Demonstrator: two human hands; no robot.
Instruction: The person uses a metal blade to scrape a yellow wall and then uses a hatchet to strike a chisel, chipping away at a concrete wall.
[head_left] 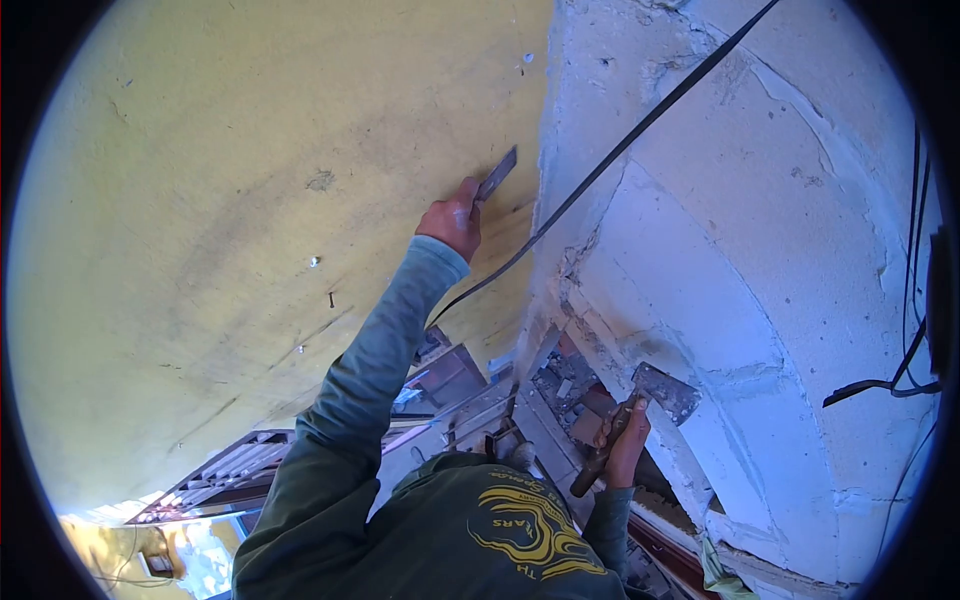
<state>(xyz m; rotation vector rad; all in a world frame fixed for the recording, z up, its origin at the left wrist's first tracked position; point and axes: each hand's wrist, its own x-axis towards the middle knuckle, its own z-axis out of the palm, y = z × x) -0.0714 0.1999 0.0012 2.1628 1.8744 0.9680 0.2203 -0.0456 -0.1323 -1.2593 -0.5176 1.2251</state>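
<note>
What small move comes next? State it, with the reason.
Probably ease the narrow metal blade toward the corner: its tip points that way but ends short, over the yellow wall. The left hand holds it, while the right hand holds the broad-bladed tool nearer the body.

bladed tools (668,393) in both hands (452,222)

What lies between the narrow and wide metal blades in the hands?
In the head view, a thin black cable and rough, pale wall lie between the narrow grey blade and the wide metal blade.
</note>
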